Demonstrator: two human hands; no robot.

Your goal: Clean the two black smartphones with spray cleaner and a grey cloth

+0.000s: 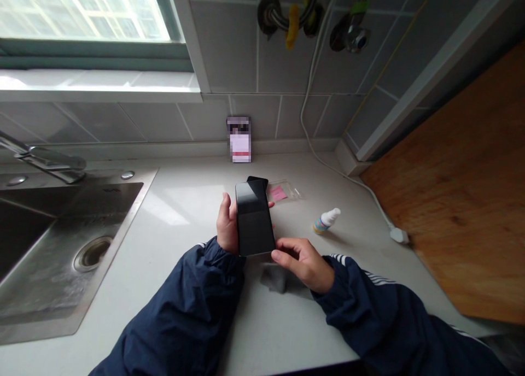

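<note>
A black smartphone (255, 220) with a dark, glossy screen is held upright and slightly tilted above the counter. My left hand (227, 223) is closed around it, thumb along the left edge and fingertips showing past the right edge. My right hand (305, 261) has its thumb and fingers at the phone's lower right corner, gripping it there. A second dark, flat object (262, 180) shows partly behind the phone's top; its kind is hidden. Beneath my right hand lies a grey cloth (274, 277). A small white-capped spray bottle (326, 221) stands to the right.
Clear plastic packaging (293, 191) with a pink piece lies behind the phone. Another phone-like device (239, 140), its screen pixelated, leans on the tiled wall. A steel sink (123, 223) and faucet are at left. A white cable (348, 176) with a plug runs by the wooden panel (463, 201).
</note>
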